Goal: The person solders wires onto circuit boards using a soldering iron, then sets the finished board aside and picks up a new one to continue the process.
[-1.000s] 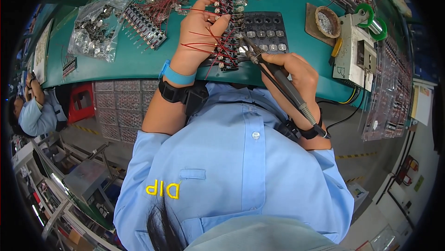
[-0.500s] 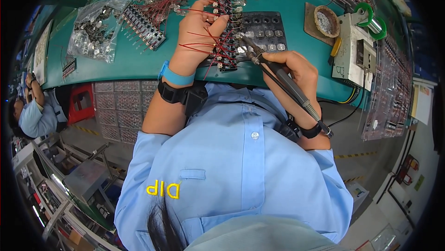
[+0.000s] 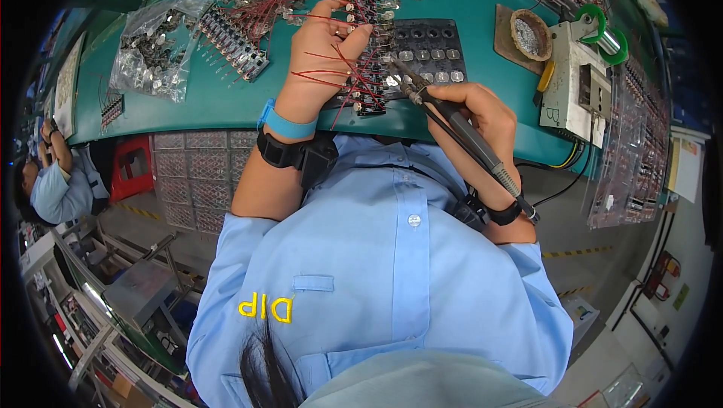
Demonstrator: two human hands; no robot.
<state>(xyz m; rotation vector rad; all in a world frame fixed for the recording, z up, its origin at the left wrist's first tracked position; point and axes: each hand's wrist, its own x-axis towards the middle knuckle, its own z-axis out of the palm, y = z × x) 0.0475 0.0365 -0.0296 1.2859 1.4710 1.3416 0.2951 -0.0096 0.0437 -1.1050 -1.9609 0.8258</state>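
Note:
My left hand (image 3: 320, 50) rests on a row of small dark circuit boards (image 3: 367, 80) strung with thin red wires (image 3: 331, 77), fingers pinching the boards near their top end. My right hand (image 3: 478, 118) grips a black soldering iron (image 3: 459, 126) like a pen. Its tip touches the boards just right of my left hand. A black tray (image 3: 433, 50) with round metal parts lies behind the iron's tip.
On the green bench (image 3: 188, 103) lie clear bags of parts (image 3: 154, 43), another wired board bundle (image 3: 248, 20), a solder tip cleaner (image 3: 531, 31) and a white soldering station (image 3: 576, 88). Racks of boards (image 3: 633, 137) stand at right. Another person (image 3: 53, 178) sits far left.
The soldering iron tip has shifted slightly along the boards. My left hand's fingers have adjusted their hold on the boards. Little else has moved.

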